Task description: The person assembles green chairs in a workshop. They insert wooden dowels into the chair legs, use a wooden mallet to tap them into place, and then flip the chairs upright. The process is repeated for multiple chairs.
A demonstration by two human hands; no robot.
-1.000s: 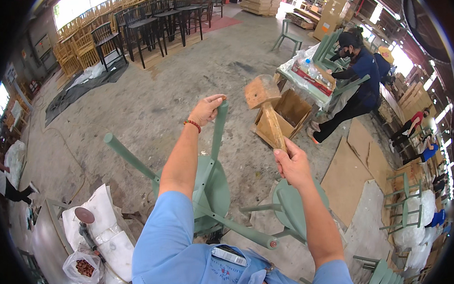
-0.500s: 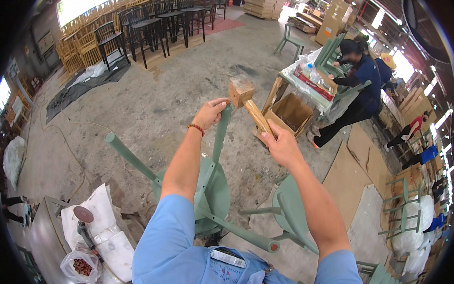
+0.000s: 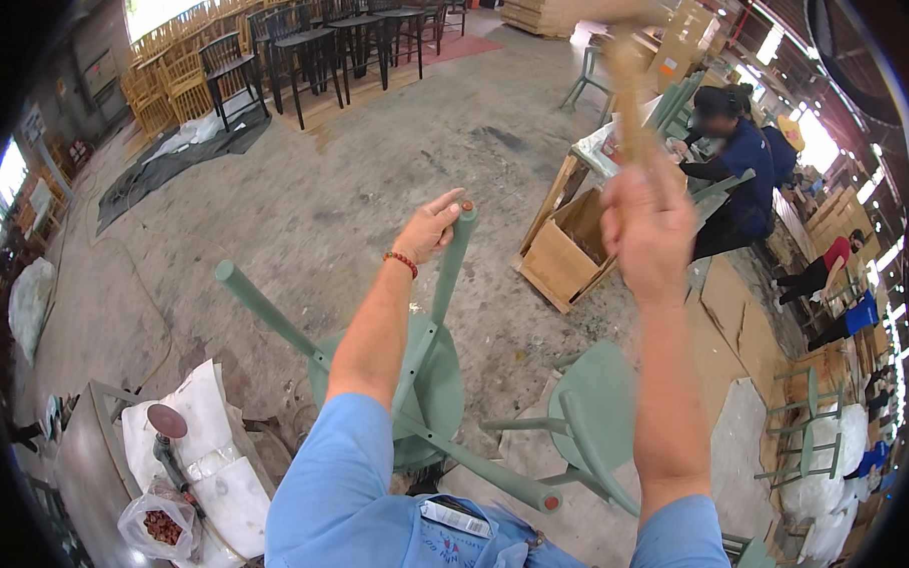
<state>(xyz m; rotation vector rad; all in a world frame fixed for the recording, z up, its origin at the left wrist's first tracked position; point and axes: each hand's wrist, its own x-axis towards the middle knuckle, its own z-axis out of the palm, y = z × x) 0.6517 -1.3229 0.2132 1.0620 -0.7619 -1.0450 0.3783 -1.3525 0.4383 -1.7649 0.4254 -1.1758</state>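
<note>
A green chair (image 3: 439,365) lies upside down in front of me, its legs pointing up and outward. My left hand (image 3: 431,231) closes around the tip of one chair leg (image 3: 450,269), the fingers beside a small brown cap (image 3: 468,206) on its end. Raised high on the right, my right hand (image 3: 651,227) grips a wooden mallet by its handle (image 3: 625,103). The mallet's head is smeared by motion at the top of the view. Another brown cap (image 3: 551,502) sits on the leg end nearest me.
A second green chair (image 3: 596,389) stands just right. At left, a bench (image 3: 100,462) carries a sanding tool (image 3: 167,422) and a bag of brown caps (image 3: 163,527). Beyond are a cardboard box (image 3: 564,260) and co-workers (image 3: 736,164) at a table. Black chairs (image 3: 306,44) line the back.
My right hand has swung the mallet up and to the right, away from the leg tip. My left hand stays at the leg, where the brown cap now shows.
</note>
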